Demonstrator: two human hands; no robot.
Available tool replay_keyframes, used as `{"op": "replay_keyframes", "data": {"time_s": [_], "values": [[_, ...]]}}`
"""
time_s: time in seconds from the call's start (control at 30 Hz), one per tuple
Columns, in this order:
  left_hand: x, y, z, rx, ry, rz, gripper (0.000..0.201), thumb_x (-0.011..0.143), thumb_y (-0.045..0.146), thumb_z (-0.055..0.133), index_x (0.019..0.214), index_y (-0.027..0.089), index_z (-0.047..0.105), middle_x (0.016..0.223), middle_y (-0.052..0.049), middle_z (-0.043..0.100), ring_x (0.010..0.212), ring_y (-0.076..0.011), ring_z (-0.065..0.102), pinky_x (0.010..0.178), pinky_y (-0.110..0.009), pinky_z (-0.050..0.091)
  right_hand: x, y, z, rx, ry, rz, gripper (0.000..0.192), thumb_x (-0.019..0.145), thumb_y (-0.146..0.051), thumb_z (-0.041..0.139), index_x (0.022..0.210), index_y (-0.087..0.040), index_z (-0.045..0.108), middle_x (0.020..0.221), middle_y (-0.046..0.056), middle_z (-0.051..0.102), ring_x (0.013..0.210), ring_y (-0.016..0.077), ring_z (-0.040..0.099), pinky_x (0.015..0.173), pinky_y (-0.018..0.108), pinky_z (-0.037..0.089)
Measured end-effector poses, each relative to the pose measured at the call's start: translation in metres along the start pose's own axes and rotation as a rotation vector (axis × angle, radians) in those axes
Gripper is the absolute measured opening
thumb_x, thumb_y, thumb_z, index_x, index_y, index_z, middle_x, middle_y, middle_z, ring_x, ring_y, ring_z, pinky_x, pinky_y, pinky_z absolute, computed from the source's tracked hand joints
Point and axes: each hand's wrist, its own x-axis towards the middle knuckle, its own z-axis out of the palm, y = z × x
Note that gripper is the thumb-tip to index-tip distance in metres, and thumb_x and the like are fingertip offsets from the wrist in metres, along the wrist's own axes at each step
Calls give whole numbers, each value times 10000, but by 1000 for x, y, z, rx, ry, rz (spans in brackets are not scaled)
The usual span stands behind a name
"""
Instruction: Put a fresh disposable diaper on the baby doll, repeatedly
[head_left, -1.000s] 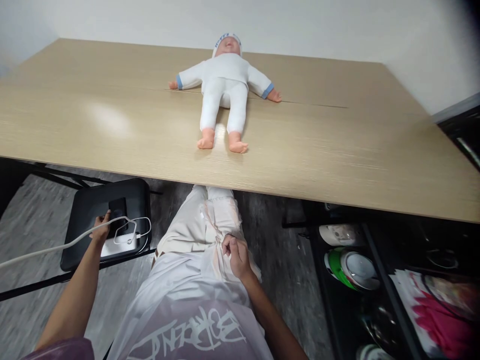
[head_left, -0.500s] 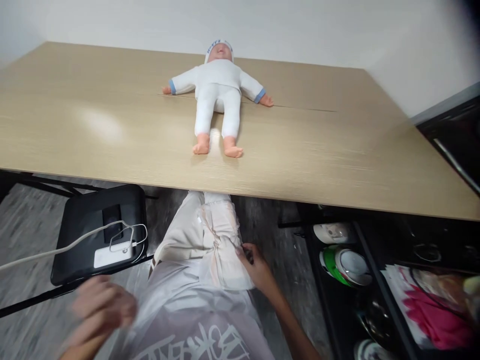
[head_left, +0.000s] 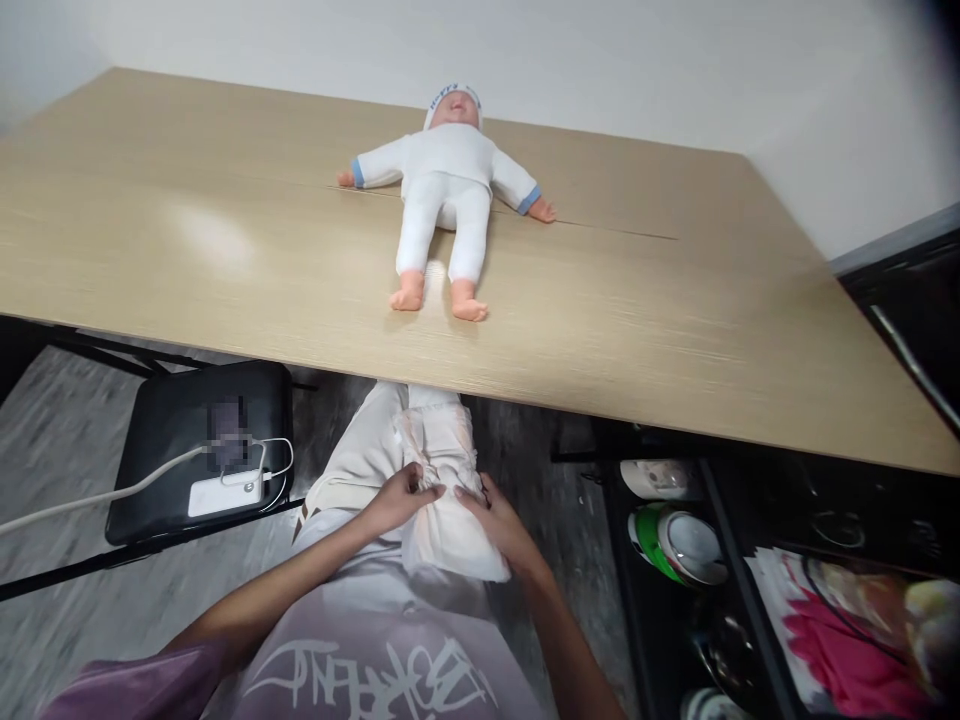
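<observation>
your fingers (head_left: 420, 492) pinch the diaper (head_left: 448, 500) on your lap, left hand (head_left: 401, 497) and right hand (head_left: 501, 520) both; soft, light, floppy, so grip its edges.

Doll (head_left: 445, 196) on table (head_left: 187, 250), diaper (head_left: 446, 500) on lap below

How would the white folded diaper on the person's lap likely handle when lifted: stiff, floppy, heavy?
The diaper looks soft and padded, so it would probably flex and sag rather than hold its shape. Both the left hand and the right hand press its sides, and it seems to give. Likely light; its crinkled surface suggests little slipping.
</observation>
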Motion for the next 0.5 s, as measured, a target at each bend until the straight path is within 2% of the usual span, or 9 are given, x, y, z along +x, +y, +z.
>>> {"op": "replay_keyframes", "data": {"time_s": [0.1,0.17,0.23,0.3,0.4,0.43,0.5], "values": [[-44,28,7,-159,17,112,621,880,786,815,1049,229,598,1016,-49,679,994,-241,657,916,-353,522,-34,-26,-5,94,-62,-6,674,787,-761,906,1153,-235,698,1110,104,829,986,301,799,828,390,672],[-80,49,7,-198,47,205,465,954,638,839,1084,245,628,1087,-56,686,1044,-242,660,944,-350,524,-66,-43,-9,113,-65,-45,587,828,-694,920,1143,-246,708,1068,75,824,956,283,798,811,367,676],[-114,65,4,-142,63,271,338,974,512,860,1102,271,660,1074,-51,699,1004,-242,666,902,-352,533,-100,-58,-12,139,-25,-69,556,811,-626,966,1161,-270,720,1071,59,828,965,281,808,829,357,688],[-137,75,-1,-77,74,392,287,952,409,885,1113,293,678,1017,-45,711,917,-242,669,845,-366,537,-126,-69,-11,173,27,-80,569,806,-597,982,1218,-297,728,1091,57,833,969,284,818,848,360,696],[-145,80,-5,-74,143,610,333,936,288,885,1167,329,649,959,-18,705,819,-220,658,782,-359,522,-136,-83,-5,213,34,-96,621,811,-605,979,1304,-324,728,1173,80,841,1052,319,833,887,394,710],[-142,82,-6,-103,170,640,348,948,274,873,1186,337,627,971,-13,700,819,-214,661,773,-352,520,-132,-88,-2,225,18,-109,642,815,-608,977,1333,-327,723,1213,90,841,1086,332,835,896,407,716],[-130,89,-7,-180,208,612,335,987,300,843,1193,339,582,1005,-10,678,856,-209,670,783,-343,529,-116,-99,7,257,-8,-142,676,838,-606,961,1394,-326,699,1285,104,833,1122,343,836,903,427,725]]}}
